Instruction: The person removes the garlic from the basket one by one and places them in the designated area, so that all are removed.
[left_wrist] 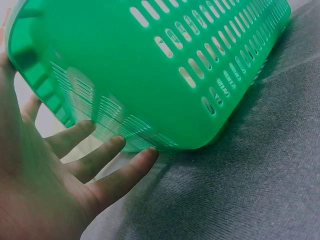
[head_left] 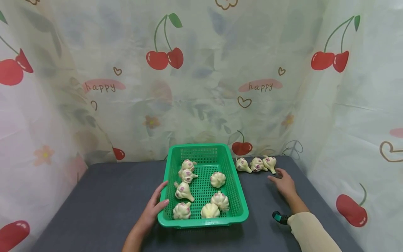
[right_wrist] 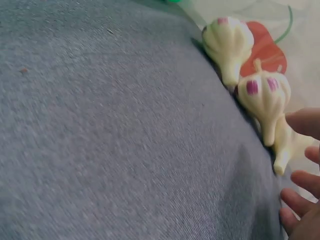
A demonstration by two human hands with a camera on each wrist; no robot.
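Observation:
A green plastic basket (head_left: 201, 224) stands on the dark table, with several garlic bulbs (head_left: 218, 179) inside. My left hand (head_left: 151, 210) holds its left rim; in the left wrist view, fingers (left_wrist: 125, 175) spread against the perforated outer wall (left_wrist: 200, 50). Three more garlic bulbs, pale with purple patches, lie in a row by the table's back edge, right of the basket: a left one (head_left: 243, 165), a middle one (head_left: 258, 164) and a right one (head_left: 269, 163). My right hand (head_left: 285, 185) is just beside the right one, fingers loosely spread and holding nothing.
A printed curtain (head_left: 201, 105) with cherries hangs behind the table and along both sides. Dark cloth covers the table (head_left: 116, 199). Near my right wrist is a black strap-like item with a teal patch (head_left: 278, 217).

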